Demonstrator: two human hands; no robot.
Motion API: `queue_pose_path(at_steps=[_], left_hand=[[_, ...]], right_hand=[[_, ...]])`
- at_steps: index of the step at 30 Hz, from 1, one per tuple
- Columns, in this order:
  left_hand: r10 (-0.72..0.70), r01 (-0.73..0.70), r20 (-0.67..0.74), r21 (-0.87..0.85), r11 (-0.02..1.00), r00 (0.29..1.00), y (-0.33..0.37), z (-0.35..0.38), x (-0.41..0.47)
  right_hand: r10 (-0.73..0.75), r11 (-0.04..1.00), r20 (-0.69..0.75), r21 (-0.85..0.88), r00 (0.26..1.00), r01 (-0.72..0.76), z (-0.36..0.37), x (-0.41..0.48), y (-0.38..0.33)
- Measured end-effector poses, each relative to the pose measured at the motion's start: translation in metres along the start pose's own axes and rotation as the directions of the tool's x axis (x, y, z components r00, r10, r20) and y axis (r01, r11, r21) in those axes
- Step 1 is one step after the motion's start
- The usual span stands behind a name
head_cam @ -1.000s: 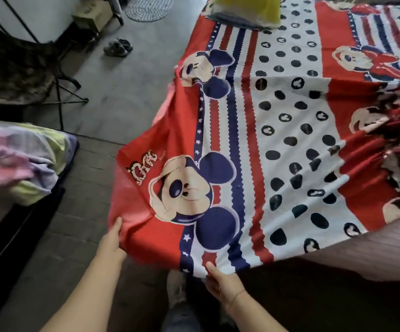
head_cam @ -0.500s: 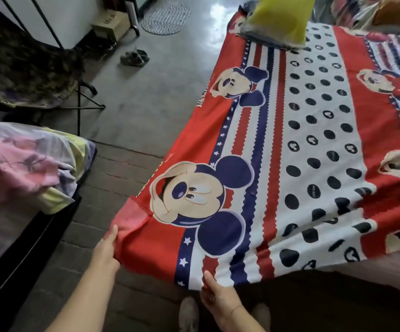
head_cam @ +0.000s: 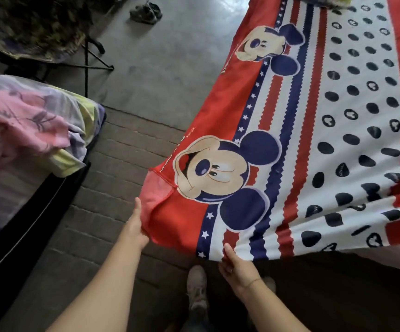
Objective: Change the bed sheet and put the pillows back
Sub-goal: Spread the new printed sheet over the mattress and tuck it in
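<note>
Hands out fwd | L hand (head_cam: 137,226) grips sheet (head_cam: 302,130) corner (folded back) | R hand (head_cam: 238,267) pinches near hem

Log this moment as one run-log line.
step: spreading bed sheet | left hand: grips folded-back corner | right hand: grips near edge | pillows: not yet back | old bedding: heaped at left

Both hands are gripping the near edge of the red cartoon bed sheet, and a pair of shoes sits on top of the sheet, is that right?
Not quite. The shoes sit on the floor, left of the bed sheet, per the head view. Left hand and right hand do grip its near edge.
</note>
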State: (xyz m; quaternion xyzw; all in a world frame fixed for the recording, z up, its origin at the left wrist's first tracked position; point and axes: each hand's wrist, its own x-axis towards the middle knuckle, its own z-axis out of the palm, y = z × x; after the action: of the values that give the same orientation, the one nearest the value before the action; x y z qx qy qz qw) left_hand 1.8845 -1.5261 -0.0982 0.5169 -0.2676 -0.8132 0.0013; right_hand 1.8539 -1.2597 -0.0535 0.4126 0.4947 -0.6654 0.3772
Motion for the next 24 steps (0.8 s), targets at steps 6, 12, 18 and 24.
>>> queue_pose_path(at_steps=[6, 12, 18, 24], left_hand=[[-0.252, 0.243, 0.181, 0.071, 0.967, 0.951, -0.085, 0.055, -0.052], [-0.283, 0.287, 0.086, -0.038, 0.957, 0.955, -0.123, 0.096, -0.063], [-0.123, 0.124, -0.06, 0.017, 0.992, 0.991, -0.113, 0.078, -0.067], [-0.086, 0.091, -0.079, 0.056, 0.994, 0.993, -0.125, 0.08, -0.08]], right_hand=[[0.005, 0.994, 0.051, 0.109, 0.999, -0.011, -0.002, -0.004, 0.004], [-0.015, 0.995, 0.168, 0.098, 0.986, -0.001, -0.01, -0.018, -0.013], [-0.109, 0.87, 0.113, 0.492, 0.988, 0.039, -0.052, -0.004, -0.099], [-0.194, 0.895, -0.037, 0.402, 0.98, 0.192, -0.108, -0.013, -0.151]])
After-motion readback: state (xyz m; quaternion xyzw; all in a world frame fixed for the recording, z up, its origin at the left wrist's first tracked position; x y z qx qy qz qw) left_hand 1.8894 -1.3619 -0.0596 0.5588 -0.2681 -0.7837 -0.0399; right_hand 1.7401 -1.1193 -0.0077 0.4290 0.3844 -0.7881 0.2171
